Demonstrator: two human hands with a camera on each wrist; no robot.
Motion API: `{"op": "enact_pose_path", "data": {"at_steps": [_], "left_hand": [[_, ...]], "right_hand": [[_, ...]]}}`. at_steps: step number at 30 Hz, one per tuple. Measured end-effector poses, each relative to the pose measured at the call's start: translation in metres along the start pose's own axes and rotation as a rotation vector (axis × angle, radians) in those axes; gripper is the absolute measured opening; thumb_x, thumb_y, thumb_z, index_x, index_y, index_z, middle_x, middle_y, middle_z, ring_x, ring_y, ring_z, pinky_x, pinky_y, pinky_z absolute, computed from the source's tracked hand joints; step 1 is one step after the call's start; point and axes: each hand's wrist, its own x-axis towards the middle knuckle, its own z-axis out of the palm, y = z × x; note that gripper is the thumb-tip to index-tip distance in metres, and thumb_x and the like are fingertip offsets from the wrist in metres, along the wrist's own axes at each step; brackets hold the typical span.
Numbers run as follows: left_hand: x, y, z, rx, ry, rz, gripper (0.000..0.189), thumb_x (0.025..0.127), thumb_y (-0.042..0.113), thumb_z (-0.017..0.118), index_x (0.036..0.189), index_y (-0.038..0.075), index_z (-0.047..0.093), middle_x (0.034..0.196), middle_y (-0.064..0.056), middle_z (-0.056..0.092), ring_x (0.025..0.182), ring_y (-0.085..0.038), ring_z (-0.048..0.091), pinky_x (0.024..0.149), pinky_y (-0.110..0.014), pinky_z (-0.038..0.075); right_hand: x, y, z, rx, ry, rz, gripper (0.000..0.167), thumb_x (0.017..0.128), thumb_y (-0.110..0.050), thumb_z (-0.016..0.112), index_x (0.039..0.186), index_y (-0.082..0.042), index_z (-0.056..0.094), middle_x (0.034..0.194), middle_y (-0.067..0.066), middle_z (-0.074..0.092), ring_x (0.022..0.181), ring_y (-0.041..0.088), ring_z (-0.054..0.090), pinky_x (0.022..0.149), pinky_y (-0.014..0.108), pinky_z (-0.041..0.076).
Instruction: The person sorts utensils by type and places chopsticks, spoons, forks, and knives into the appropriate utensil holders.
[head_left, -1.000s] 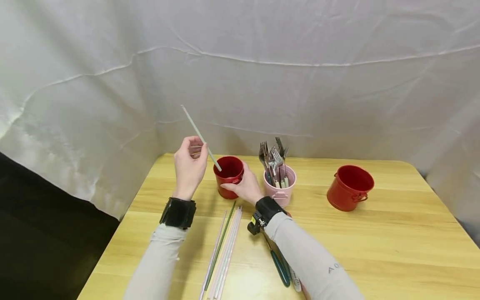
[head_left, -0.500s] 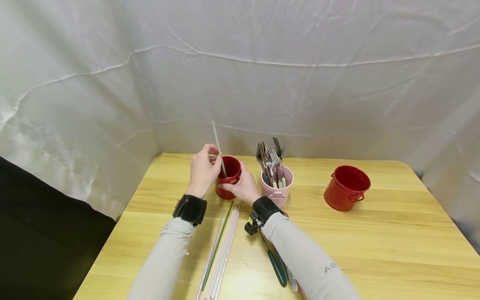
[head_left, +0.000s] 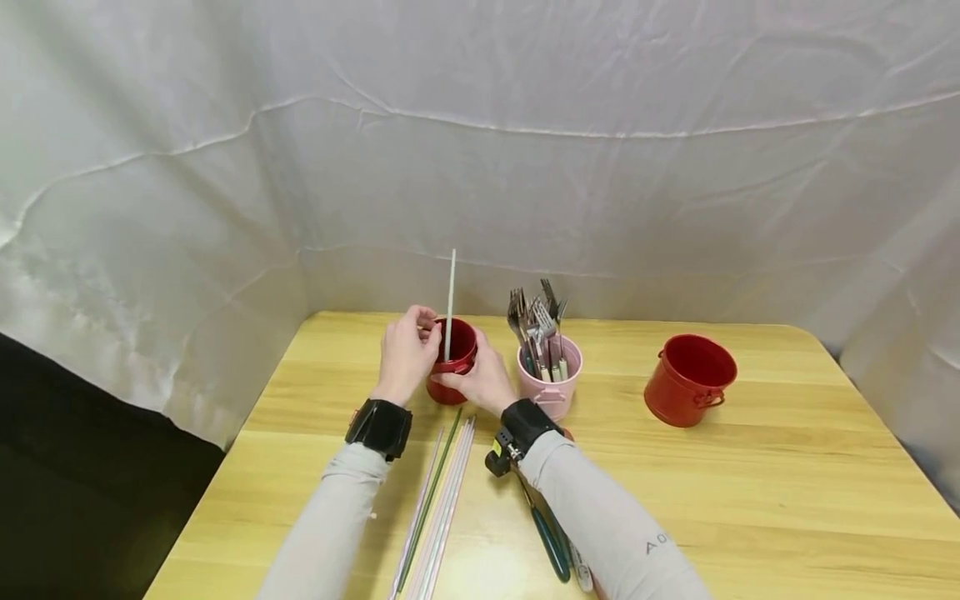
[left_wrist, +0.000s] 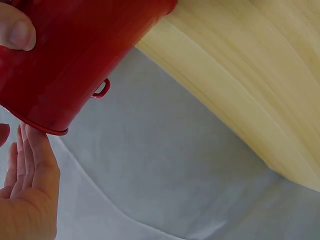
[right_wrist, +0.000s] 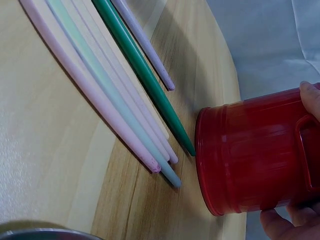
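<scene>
A thin pale green stick (head_left: pixel 451 300) stands nearly upright, its lower end inside the left small red bucket (head_left: pixel 444 390). Beside it at the bucket's rim is my left hand (head_left: pixel 405 354), fingers fairly straight in the left wrist view and apart from the stick. My right hand (head_left: pixel 483 375) grips the same bucket from the right; its thumb (left_wrist: pixel 20 35) lies on the red wall. In the right wrist view the bucket (right_wrist: pixel 250 155) has its base near the ends of several loose sticks, including a green stick (right_wrist: pixel 145 75) and a pink stick (right_wrist: pixel 95 95).
A pink bucket (head_left: pixel 551 396) of several forks (head_left: pixel 545 317) stands close to the right hand. Farther right is another red bucket (head_left: pixel 678 396). Cutlery with a dark green handle (head_left: pixel 551 546) lies partly under the right forearm. Grey cloth (head_left: pixel 600 192) hangs behind the wooden table (head_left: pixel 787 483).
My left hand moved right to the bucket and lowered the pale green stick inside. The stick went from slanted to nearly upright, and the left fingers came away from it. The right hand kept its grip.
</scene>
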Motion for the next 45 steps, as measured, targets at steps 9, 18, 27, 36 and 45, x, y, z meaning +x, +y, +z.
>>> {"op": "enact_pose_path", "data": {"at_steps": [9,18,27,36,45], "left_hand": [[-0.004,-0.005,0.002,-0.006,0.002,0.015,0.018,0.095,0.009,0.064,0.109,-0.002,0.067,0.100,-0.018,0.075,0.086,-0.029,0.074,0.079,-0.041,0.062],[-0.011,-0.007,-0.002,0.025,0.026,0.047,0.010,0.093,0.007,0.063,0.101,0.001,0.065,0.090,-0.014,0.073,0.079,-0.026,0.070,0.074,-0.038,0.060],[-0.041,-0.015,-0.022,0.150,-0.031,0.037,0.013,0.087,0.009,0.063,0.099,0.005,0.061,0.076,-0.007,0.062,0.067,-0.021,0.056,0.062,-0.030,0.043],[-0.081,-0.025,-0.030,0.248,-0.462,-0.083,0.008,0.088,0.013,0.069,0.090,0.007,0.064,0.074,-0.002,0.063,0.065,-0.014,0.055,0.061,-0.027,0.044],[-0.112,-0.025,-0.029,0.228,-0.621,-0.129,0.016,0.087,0.014,0.075,0.081,0.010,0.061,0.074,0.001,0.058,0.069,-0.015,0.053,0.064,-0.029,0.045]], "right_hand": [[-0.002,0.000,0.000,0.002,-0.005,0.005,0.090,0.076,-0.022,0.088,0.150,-0.009,0.037,0.143,0.015,0.058,0.131,0.030,0.057,0.111,0.046,0.048],[-0.001,-0.001,-0.002,0.003,0.001,-0.005,0.090,0.076,-0.022,0.089,0.149,-0.008,0.038,0.143,0.016,0.058,0.132,0.031,0.057,0.111,0.046,0.048],[-0.001,0.002,0.000,0.021,0.010,-0.039,0.090,0.074,-0.022,0.090,0.148,-0.008,0.040,0.140,0.015,0.061,0.130,0.029,0.059,0.111,0.045,0.048],[0.000,0.000,0.001,0.035,0.011,-0.047,0.091,0.074,-0.020,0.091,0.148,-0.008,0.040,0.141,0.015,0.060,0.131,0.029,0.058,0.112,0.045,0.047],[-0.002,-0.001,0.000,0.028,0.004,-0.011,0.092,0.075,-0.021,0.090,0.150,-0.010,0.038,0.144,0.014,0.059,0.132,0.029,0.057,0.113,0.045,0.047]]}}
